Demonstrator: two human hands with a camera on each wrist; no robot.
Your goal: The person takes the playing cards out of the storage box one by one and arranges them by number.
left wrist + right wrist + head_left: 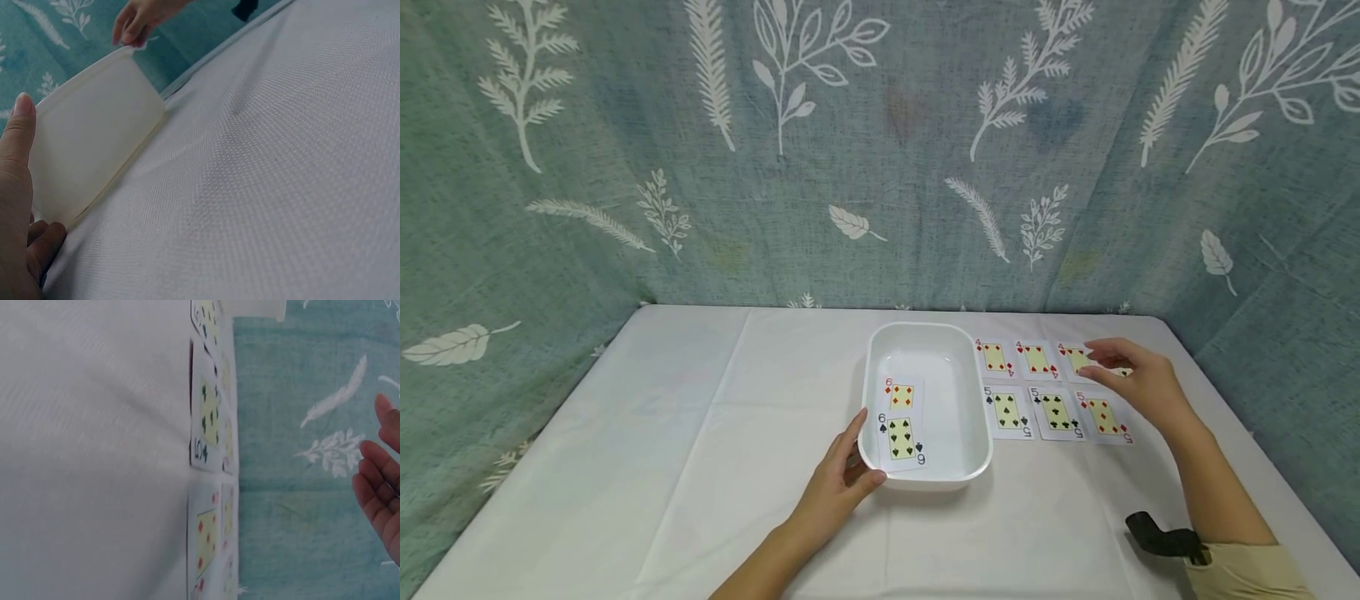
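Observation:
My left hand (832,481) holds the near-left corner of a white plastic tray (979,417), with the thumb at its near edge and fingers along its side. Inside the tray lie a six of diamonds (901,397) and a six of spades (901,439), the spade overlapping the diamond. To the right, my right hand (1138,379) hovers over playing cards, fingers loosely bent and nothing between them. It partly covers a red four (1072,358) and a black-suited card (1123,372). In the right wrist view, the right hand (382,481) is apart from the cards.
The back row also has a four of diamonds (994,358) and a four of hearts (1037,359). In front lie a five of spades (1007,412), a five of clubs (1056,412) and a five of diamonds (1103,416). A leaf-patterned curtain (910,275) hangs behind the white-covered table (760,400).

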